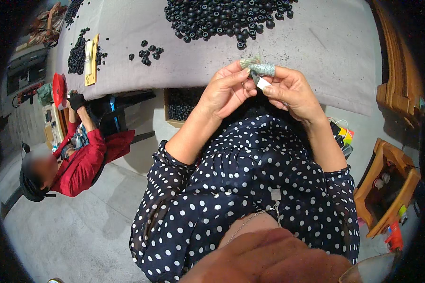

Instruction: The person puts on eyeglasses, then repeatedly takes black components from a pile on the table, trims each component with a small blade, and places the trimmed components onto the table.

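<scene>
One dark piece (255, 76) seems pinched by the left fingers (234, 79), one white piece (263, 83) by the right fingers (277, 92), and slackening either grip might drop it.

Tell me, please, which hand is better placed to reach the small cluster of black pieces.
Probably the left hand: it is nearer the small cluster, while the right hand is farther off and pinches a white piece.

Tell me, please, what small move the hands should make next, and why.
Perhaps turn the white piece slightly with the right hand: that hand pinches it beside a small dark part, and the left hand's fingertips crowd close, making that part hard to see.
</scene>
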Tool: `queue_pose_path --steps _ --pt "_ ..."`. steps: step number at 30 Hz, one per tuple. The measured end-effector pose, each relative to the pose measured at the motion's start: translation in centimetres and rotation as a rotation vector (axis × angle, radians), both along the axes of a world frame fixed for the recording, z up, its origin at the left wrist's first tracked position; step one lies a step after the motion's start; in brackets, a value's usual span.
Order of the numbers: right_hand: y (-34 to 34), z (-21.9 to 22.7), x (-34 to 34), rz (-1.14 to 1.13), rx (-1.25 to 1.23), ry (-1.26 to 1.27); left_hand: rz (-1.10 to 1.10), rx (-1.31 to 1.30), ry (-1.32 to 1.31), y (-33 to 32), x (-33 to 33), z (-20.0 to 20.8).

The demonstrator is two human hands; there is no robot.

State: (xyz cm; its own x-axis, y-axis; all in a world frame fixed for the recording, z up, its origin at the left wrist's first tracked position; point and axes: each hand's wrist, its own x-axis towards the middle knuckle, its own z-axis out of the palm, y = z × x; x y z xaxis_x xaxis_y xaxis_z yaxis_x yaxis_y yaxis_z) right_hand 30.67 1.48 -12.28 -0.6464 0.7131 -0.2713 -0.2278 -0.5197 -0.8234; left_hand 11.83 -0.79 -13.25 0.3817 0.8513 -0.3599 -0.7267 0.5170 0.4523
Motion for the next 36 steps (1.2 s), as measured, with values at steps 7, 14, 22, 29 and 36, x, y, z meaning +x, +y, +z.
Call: queue_pose_path --steps 7,14,22,29,36 --pt "0.1 0.5 0.0 -0.018 0.002 0.004 -0.005 0.064 -0.012 -0.2 -0.1 -0.9" --pt "0.2 -0.6 0.2 -0.050 -0.013 -0.009 0.043 -0.019 -0.046 -0.3 0.6 0.2" --pt "0.1 0.1 -0.3 -0.137 -0.004 -0.052 0.165 0.126 0.269 -0.1 -1.8 0.8" --pt "0.8 0.0 0.5 -0.282 0.137 -0.142 0.502 0.626 1.831 1.3 -11.7 0.2" --pt "1.1 -0.2 0.4 -0.320 0.157 -0.156 0.511 0.943 1.941 2.7 -7.8 0.2"
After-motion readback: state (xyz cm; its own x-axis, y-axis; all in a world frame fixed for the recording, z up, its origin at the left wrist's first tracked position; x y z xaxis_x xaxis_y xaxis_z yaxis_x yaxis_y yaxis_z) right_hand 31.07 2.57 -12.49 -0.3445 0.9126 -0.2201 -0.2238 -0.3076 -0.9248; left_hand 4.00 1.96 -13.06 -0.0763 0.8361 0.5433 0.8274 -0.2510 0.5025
